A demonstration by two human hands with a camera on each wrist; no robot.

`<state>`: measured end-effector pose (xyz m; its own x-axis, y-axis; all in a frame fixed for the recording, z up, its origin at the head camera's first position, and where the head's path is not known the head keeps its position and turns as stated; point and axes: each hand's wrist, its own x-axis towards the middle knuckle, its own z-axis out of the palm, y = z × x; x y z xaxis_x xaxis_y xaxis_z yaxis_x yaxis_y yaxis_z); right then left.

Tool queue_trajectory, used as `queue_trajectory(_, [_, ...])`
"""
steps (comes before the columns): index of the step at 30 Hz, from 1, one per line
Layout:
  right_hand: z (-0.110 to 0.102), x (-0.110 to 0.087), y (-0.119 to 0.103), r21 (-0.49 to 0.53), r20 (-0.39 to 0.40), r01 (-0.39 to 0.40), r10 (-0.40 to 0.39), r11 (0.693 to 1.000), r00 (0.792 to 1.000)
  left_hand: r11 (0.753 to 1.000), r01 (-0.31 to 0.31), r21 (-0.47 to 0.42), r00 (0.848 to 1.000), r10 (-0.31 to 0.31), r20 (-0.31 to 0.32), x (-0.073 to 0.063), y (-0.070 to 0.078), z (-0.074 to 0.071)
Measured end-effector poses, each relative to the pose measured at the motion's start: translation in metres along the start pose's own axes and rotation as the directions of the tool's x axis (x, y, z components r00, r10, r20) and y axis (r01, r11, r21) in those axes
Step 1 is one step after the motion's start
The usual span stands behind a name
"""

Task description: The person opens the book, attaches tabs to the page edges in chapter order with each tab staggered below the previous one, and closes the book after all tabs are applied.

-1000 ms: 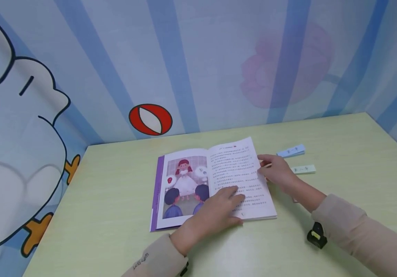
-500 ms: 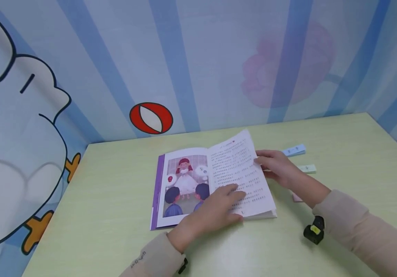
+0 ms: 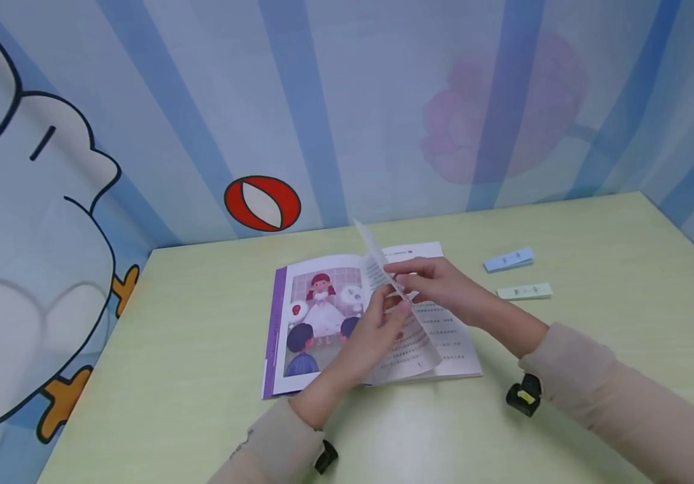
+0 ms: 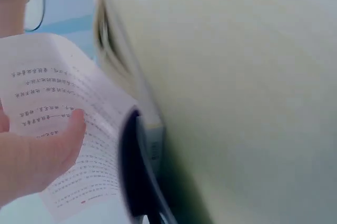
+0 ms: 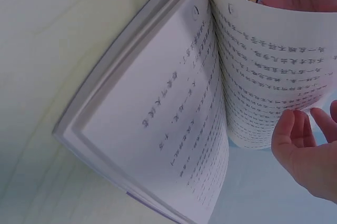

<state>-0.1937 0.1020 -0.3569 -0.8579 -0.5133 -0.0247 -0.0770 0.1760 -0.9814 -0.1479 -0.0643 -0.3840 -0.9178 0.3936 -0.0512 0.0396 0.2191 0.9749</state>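
One page [image 3: 408,360] stands lifted from the book [image 3: 322,323] on the table [image 3: 201,336], the right hand [image 3: 449,288] pinches its edge, for the left hand [image 3: 366,346] I cannot tell the grip, so soft guiding should avoid creases.

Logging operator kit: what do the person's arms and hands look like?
Left hand and right hand: bare, no gloves. Left sleeve and right sleeve: beige, small dark marks on the left, unreadable. Beside the sleeves: left black device and right black device, the latter with a yellow patch.
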Motion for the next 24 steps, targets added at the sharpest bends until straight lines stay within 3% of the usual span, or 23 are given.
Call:
queue_trajectory(4, [0.007,0.003,0.001,-0.126,-0.014,0.081,-0.084,0.989,0.996,0.958,0.044,-0.285,0.995,-0.066,-0.070,0.003,0.008,-0.006])
queue_trajectory(7, [0.012,0.004,0.001,-0.201,-0.046,0.097,-0.108,0.975,0.993,0.930,0.042,-0.366,0.992,-0.084,-0.099,0.003,0.010,-0.010])
queue_trajectory(14, [0.022,0.007,0.004,-0.248,-0.101,0.067,-0.095,0.966,0.990,0.932,0.100,-0.349,0.975,-0.163,-0.154,-0.002,0.010,-0.023])
queue_trajectory(24, [0.035,0.011,0.014,-0.232,-0.066,0.076,-0.093,0.970,0.993,0.945,0.164,-0.282,0.950,-0.228,-0.212,-0.018,0.008,-0.059])
